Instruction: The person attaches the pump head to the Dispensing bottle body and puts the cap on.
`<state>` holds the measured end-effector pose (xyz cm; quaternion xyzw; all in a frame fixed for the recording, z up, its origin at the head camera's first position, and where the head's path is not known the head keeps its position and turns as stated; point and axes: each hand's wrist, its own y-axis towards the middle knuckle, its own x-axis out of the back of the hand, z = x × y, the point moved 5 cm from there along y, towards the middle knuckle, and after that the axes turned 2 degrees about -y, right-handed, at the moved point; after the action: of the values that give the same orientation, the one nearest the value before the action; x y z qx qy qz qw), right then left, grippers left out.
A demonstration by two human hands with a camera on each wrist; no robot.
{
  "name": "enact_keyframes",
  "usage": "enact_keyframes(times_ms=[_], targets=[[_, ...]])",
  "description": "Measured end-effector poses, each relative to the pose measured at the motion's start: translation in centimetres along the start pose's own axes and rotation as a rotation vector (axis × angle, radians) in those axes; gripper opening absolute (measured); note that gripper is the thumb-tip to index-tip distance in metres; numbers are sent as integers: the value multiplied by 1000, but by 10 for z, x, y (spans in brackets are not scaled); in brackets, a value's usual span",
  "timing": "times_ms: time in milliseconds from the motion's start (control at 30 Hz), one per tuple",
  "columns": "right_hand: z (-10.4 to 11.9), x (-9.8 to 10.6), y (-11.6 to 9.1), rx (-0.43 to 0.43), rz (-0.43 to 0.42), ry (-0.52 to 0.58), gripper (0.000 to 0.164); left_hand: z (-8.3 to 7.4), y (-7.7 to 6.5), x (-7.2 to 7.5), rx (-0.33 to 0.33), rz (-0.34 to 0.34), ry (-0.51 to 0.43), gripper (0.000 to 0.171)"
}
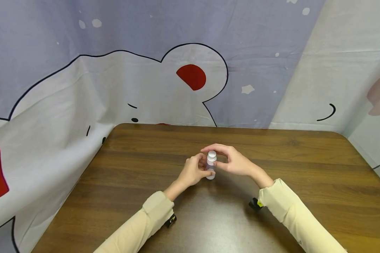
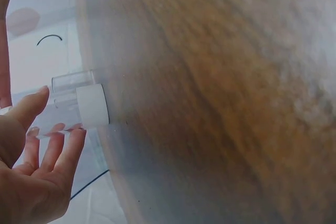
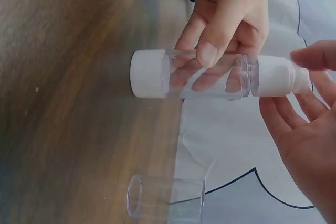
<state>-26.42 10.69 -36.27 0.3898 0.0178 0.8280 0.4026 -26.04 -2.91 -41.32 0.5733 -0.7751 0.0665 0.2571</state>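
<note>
The clear pump bottle [image 1: 210, 164] stands upright on the desk [image 1: 291, 151], the left hand [image 1: 191, 171] curled round its body, the right hand [image 1: 237, 161] pinching its white pump top [image 3: 274, 76]. Too slack a left grip could let any twist spin or tip it; a stray knuckle might topple the clear cap [image 3: 167, 198] nearby.

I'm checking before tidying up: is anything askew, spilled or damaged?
Nothing stands out: the bottle is upright, the left hand around it, the right hand at its top; the clear cap stands apart, and no spill or damage shows.
</note>
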Motion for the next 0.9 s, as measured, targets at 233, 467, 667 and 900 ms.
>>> enact_keyframes(times_ms=[233,467,667,900], targets=[[1,0,-1,-15,29,-48,39,0,0,1,-6,-11,1,42],[2,1,-1,-18,16,-66,35,-1,0,1,8,-4,-9,38],[4,3,1,-14,-12,-104,28,0,1,1,28,0,-33,38],[2,3,1,-53,-69,-129,27,1,1,0,44,-5,-31,38]])
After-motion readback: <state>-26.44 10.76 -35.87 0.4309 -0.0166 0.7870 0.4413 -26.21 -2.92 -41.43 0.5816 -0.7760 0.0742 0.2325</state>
